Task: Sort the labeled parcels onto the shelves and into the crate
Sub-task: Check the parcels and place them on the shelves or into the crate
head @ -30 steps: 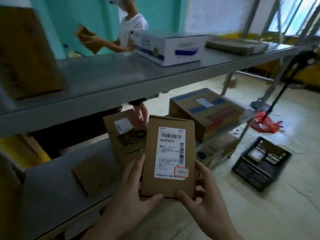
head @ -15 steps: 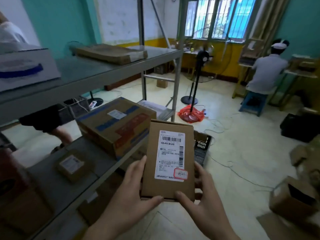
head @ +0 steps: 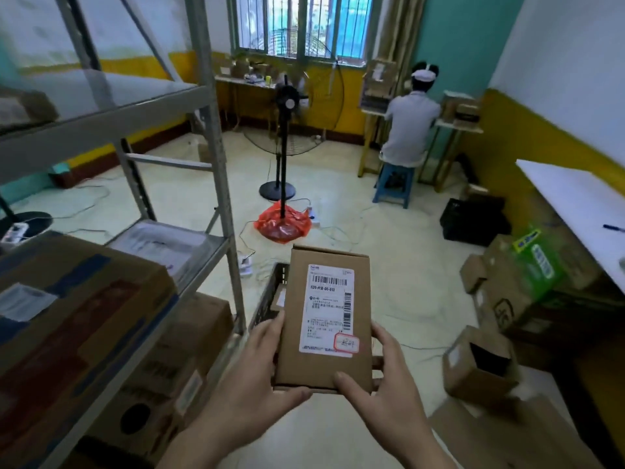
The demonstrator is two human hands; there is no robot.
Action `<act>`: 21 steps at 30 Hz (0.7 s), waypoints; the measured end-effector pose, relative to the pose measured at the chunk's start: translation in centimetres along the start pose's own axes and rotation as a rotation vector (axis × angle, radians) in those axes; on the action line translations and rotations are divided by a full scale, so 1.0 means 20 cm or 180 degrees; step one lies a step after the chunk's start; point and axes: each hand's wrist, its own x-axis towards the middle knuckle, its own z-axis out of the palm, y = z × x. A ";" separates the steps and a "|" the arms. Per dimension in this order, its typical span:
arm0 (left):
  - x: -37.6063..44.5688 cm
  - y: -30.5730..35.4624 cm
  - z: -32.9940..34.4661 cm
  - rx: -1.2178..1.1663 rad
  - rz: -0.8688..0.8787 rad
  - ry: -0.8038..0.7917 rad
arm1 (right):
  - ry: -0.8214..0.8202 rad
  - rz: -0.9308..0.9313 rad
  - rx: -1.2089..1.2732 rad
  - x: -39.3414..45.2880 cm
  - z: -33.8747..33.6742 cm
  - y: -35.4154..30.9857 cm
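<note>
- Head view, hands: a flat cardboard parcel [head: 324, 321] is held upright before the chest, label [head: 328, 314] facing the camera. The left hand [head: 250, 384] grips its left edge with the thumb under the lower edge; the right hand [head: 389, 384] grips the right edge, thumb likewise below. Neither hand is empty.
- Head view, change: over the last second the view has swung from the shelves toward the open room, while the grip on the parcel is unchanged (only the background has moved). The steel shelves [head: 189, 252] are now seen at the left, with a large taped box [head: 77, 299] on the middle level.
- Head view, target: a black crate [head: 270, 299] stands on the floor just behind the parcel, partly hidden by it.
- Head view, meaning: the parcel is judged to be unsorted yet; the turn away from the shelves suggests the crate as its place (the small red-framed mark on the label is not legible).
- Head view, surroundings: a standing fan [head: 285, 137], a red bag [head: 282, 225] and a seated person [head: 411, 126] are seen beyond.
</note>
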 end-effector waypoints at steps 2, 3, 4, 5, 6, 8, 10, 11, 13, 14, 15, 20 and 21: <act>0.21 -0.01 0.01 -0.0010 0.0056 -0.0071 | 0.0046 0.0069 -0.0064 0.17 -0.02 0.04; 0.31 -0.01 0.01 -0.0009 0.0053 -0.0135 | 0.0057 0.0132 -0.0075 0.26 -0.03 0.06; 0.40 -0.02 0.02 0.0015 0.0056 -0.0184 | 0.0069 0.0176 -0.0077 0.33 -0.04 0.08; 0.49 -0.02 0.02 0.0042 0.0070 -0.0210 | 0.0084 0.0209 -0.0082 0.42 -0.04 0.10; 0.59 -0.04 0.02 0.0076 0.0098 -0.0216 | 0.0099 0.0223 -0.0104 0.50 -0.04 0.12; 0.77 -0.07 0.02 0.0129 0.0107 -0.0267 | 0.0070 0.0291 -0.0127 0.68 -0.04 0.18; 0.95 -0.12 0.02 0.0114 0.0028 -0.0315 | 0.0043 0.0358 -0.0098 0.86 -0.02 0.24; 1.05 -0.15 0.03 0.0092 -0.0011 -0.0335 | 0.0017 0.0372 -0.0092 0.95 -0.01 0.27; 1.23 -0.22 0.03 0.0126 -0.0068 -0.0358 | -0.0061 0.0386 -0.0100 1.14 0.03 0.32; 1.34 -0.27 0.03 0.0166 -0.0089 -0.0349 | -0.0109 0.0384 -0.0098 1.26 0.05 0.36; 1.44 -0.31 0.03 0.0175 -0.0139 -0.0363 | -0.0174 0.0395 -0.0094 1.36 0.07 0.39; 1.98 -0.52 0.05 0.0025 -0.0439 -0.0404 | -0.0541 0.0373 -0.0058 1.94 0.16 0.61; 2.05 -0.55 0.05 0.0048 -0.0481 -0.0398 | -0.0602 0.0416 -0.0121 2.02 0.17 0.63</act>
